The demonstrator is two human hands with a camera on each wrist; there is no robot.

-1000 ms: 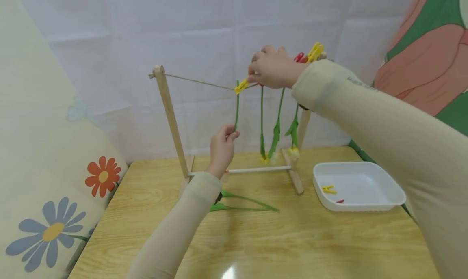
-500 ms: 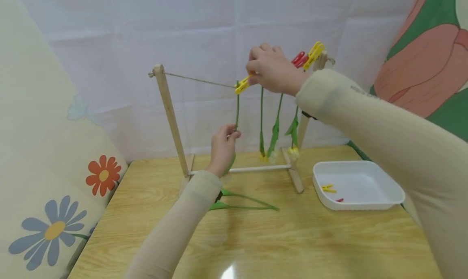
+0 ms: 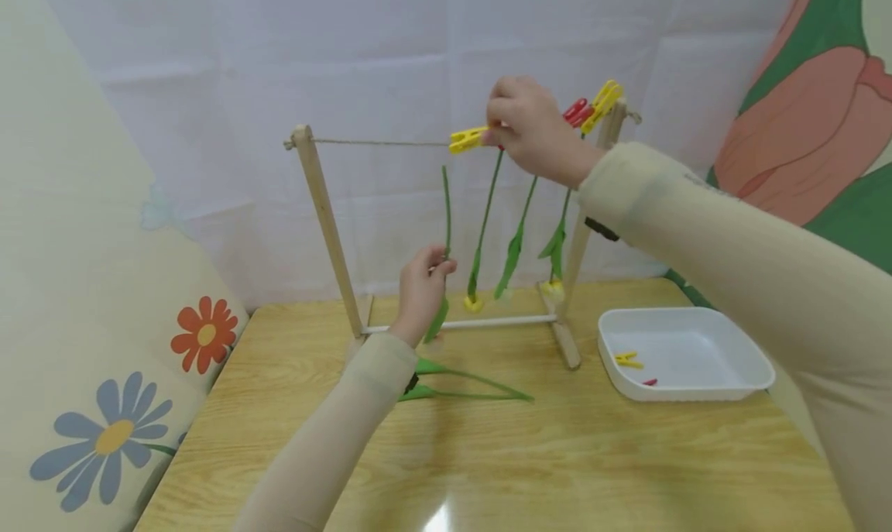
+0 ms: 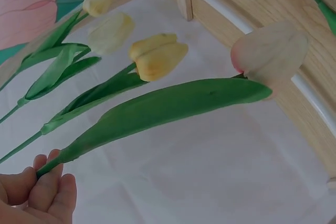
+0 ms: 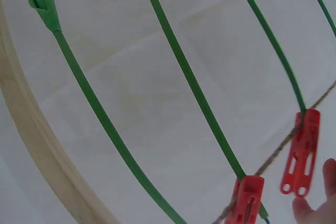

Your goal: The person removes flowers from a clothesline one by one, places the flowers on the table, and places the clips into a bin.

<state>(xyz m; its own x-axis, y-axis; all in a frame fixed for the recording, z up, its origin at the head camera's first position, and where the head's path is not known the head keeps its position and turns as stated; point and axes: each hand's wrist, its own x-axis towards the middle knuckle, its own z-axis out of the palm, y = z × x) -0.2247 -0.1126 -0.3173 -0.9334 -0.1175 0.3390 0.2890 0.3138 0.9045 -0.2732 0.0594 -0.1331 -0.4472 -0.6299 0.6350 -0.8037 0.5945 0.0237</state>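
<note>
My left hand (image 3: 421,292) pinches the green stem of an artificial tulip that hangs flower down. Its pale pinkish bloom (image 4: 273,53) and long leaf (image 4: 168,106) show in the left wrist view. The stem's upper end stands a little below the rope (image 3: 383,142), apart from it. Up at the rope, my right hand (image 3: 533,125) pinches a yellow clothespin (image 3: 468,139) whose tip meets the rope; whether it grips the rope I cannot tell. Beside it, red clothespins (image 5: 302,153) and another yellow clothespin (image 3: 602,106) hold hanging tulips, one with a yellow bloom (image 4: 157,56).
The rope spans two wooden posts (image 3: 324,222) joined low down by a white rod (image 3: 498,323). More tulip stems (image 3: 481,396) lie on the table (image 3: 557,454) in front. At right stands a white tray (image 3: 686,392) holding a yellow clothespin (image 3: 629,360) and something red.
The rope has risen from a sag to nearly level, with the right hand and yellow clothespin moving up. The held tulip's stem has come out of that clothespin; the left hand is slightly lower.
</note>
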